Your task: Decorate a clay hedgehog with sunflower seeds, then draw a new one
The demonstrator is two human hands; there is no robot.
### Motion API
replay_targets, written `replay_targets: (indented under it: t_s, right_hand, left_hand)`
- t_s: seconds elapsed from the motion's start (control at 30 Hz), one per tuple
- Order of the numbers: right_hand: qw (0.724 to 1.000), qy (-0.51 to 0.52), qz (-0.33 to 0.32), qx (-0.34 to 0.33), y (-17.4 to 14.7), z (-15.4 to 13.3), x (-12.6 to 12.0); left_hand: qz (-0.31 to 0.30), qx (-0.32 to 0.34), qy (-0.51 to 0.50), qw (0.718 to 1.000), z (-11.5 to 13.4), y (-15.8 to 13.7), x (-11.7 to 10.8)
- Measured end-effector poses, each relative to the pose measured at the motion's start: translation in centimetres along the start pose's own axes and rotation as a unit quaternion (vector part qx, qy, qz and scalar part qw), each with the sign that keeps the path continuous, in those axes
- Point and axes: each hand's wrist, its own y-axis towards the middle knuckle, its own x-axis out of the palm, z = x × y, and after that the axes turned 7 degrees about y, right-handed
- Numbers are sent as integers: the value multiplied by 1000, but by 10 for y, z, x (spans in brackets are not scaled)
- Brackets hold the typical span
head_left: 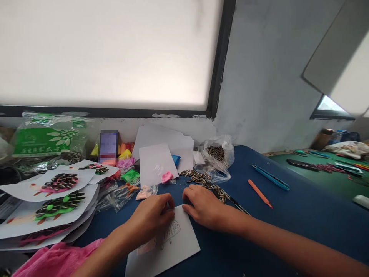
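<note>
A white sheet of paper (180,256) lies in front of me, with a pencil drawing (173,229) of a striped, rounded shape. Over its upper left part is my left hand (158,215), fingers curled inward and pressed together; what they hold, if anything, is hidden. My right hand (201,206) is bent at the paper's upper right corner, its fingers closed and their grip out of sight. Partly under the left wrist, a clear bag with pale peach clay (147,246) rests on the paper. Striped sunflower seeds (198,177) are piled just beyond the right hand.
Finished seed hedgehog pictures (59,182) are stacked at left beside a pink cloth (57,261). Behind stand a green seed bag (43,140), a phone (108,146), bagged clay (131,176) and an open seed bag (216,153). An orange pen (259,193) and blue tweezers (269,177) lie right.
</note>
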Motion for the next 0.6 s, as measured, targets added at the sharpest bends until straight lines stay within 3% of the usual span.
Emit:
replay_targets:
  t_s: [0.37,0.5,0.6]
  right_hand:
    - [999,16,-47,-2,-3,8,-11]
    - [999,8,-30,22,-14,15,-14]
    - [999,-7,31,-1,-21,13,-6]
  left_hand:
    - [-19,9,-96,995,-6,2,-6]
    - [-41,28,-124,991,-13,2,-8]
    - [-57,38,-133,989,-15,1,-9]
